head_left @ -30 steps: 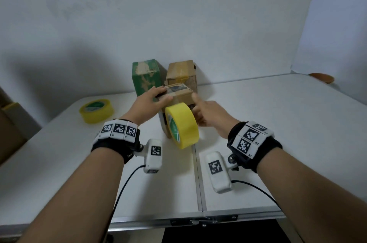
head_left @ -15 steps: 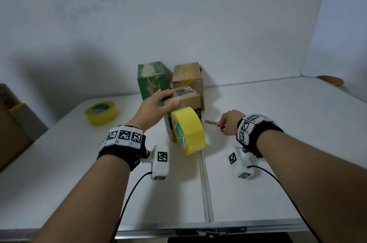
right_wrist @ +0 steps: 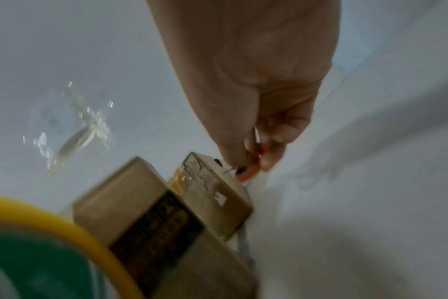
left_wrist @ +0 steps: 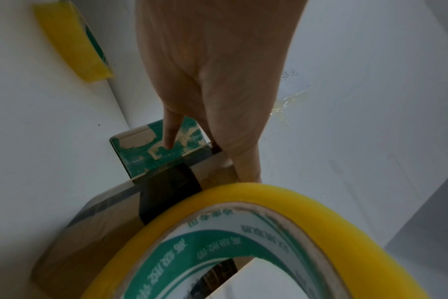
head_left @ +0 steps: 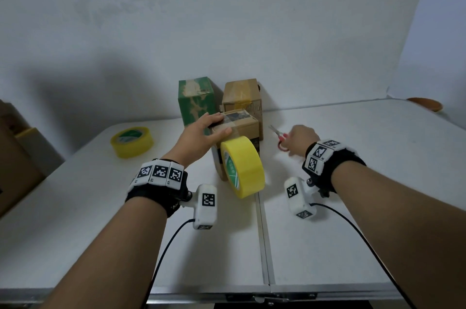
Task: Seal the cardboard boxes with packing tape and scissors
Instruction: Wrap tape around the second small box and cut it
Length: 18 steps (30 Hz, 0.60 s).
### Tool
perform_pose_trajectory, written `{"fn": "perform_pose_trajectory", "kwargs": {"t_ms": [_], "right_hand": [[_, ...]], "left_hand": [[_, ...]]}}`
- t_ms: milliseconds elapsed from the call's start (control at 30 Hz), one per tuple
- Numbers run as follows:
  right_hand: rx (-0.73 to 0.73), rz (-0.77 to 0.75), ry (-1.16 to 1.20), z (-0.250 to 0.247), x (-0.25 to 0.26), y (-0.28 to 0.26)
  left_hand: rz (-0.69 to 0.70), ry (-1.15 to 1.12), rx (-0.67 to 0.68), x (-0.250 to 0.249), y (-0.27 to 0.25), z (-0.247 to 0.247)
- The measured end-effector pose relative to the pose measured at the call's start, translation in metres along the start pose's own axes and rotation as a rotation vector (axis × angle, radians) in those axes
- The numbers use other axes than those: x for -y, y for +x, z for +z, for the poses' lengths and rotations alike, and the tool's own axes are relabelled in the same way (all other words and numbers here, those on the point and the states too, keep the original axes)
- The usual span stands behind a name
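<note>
A small brown cardboard box (head_left: 248, 125) stands mid-table with dark tape across its top. My left hand (head_left: 201, 133) lies over it, fingers straight on the top and thumb pressed along the front edge; the left wrist view shows the thumb (left_wrist: 246, 161) on the box (left_wrist: 102, 222). A yellow tape roll (head_left: 243, 166) stands on edge against the box front, joined to it by its strip. Right of the box, my right hand (head_left: 301, 137) grips red-handled scissors (head_left: 281, 138), blades pointing up-left. The blurred right wrist view shows fingers curled round the red handle (right_wrist: 247, 174).
A green box (head_left: 196, 101) and a taller brown box (head_left: 240, 95) stand behind, against the wall. A second yellow roll (head_left: 132, 141) lies at the left. A brown bowl (head_left: 425, 104) sits far right. Larger cartons (head_left: 15, 157) stand off the table's left edge.
My right hand left the box front, reached right to the scissors on the table and now holds them slightly raised. My left hand stayed on the box top.
</note>
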State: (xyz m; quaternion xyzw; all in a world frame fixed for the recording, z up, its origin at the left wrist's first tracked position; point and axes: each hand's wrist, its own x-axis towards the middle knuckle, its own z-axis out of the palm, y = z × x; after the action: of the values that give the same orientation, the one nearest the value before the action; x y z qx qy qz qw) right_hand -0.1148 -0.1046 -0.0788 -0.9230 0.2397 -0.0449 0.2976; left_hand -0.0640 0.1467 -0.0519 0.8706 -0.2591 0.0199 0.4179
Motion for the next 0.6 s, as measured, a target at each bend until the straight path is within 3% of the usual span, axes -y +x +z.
{"fn": "perform_pose_trajectory", "kwargs": {"t_ms": [67,133,233,333,367,467,600], "right_hand": [[-0.117,-0.112,0.319,-0.007,0.01,0.003],[-0.189,-0.269,0.493,-0.016,0.027,0.001],[-0.071,-0.495,0.547,-0.028,0.062,-0.009],[0.208,-0.593,0.448,-0.026,0.085,-0.017],[0.238,-0.611,0.371,-0.022,0.086,-0.015],[0.156,-0.655,0.204,-0.011,0.082,-0.009],[0.097,-0.654,0.154,-0.005,0.08,-0.008]], "left_hand": [[-0.002,0.004,0.01,0.001,0.002,0.0],[-0.014,-0.011,0.028,0.001,0.004,-0.002],[-0.003,-0.052,0.079,0.0,0.008,-0.007],[0.013,-0.03,0.13,0.004,0.016,-0.011],[0.019,-0.014,0.138,0.005,0.019,-0.012],[0.057,0.022,0.125,0.008,0.023,-0.01],[0.134,0.071,0.111,0.001,0.021,-0.011]]}}
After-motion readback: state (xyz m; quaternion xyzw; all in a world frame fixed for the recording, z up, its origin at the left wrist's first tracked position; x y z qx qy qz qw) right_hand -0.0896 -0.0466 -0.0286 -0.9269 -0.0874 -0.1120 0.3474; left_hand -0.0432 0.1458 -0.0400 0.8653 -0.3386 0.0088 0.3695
